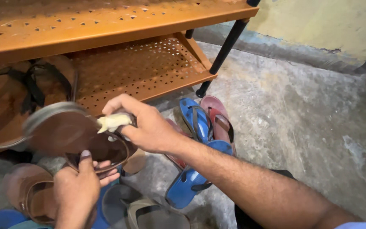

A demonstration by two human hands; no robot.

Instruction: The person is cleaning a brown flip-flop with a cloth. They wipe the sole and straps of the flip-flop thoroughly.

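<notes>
Under the orange rack [140, 68], left hand [78, 188] grips a brown sandal [70, 133] w/ curled fingers; right hand [142, 125] pinches a pale cloth [113, 122]. Sandal's blurry.

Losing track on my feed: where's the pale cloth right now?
In the head view, left of centre: the pale cloth is pinched in the right hand, pressed on the brown sandal the left hand holds.

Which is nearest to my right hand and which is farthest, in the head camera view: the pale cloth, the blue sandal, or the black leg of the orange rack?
From the right hand:
1. Pale cloth, pinched in its fingers against the brown sandal.
2. Blue sandal, on the floor just right of the wrist.
3. Black rack leg, up and to the right, at the orange rack corner.
</notes>
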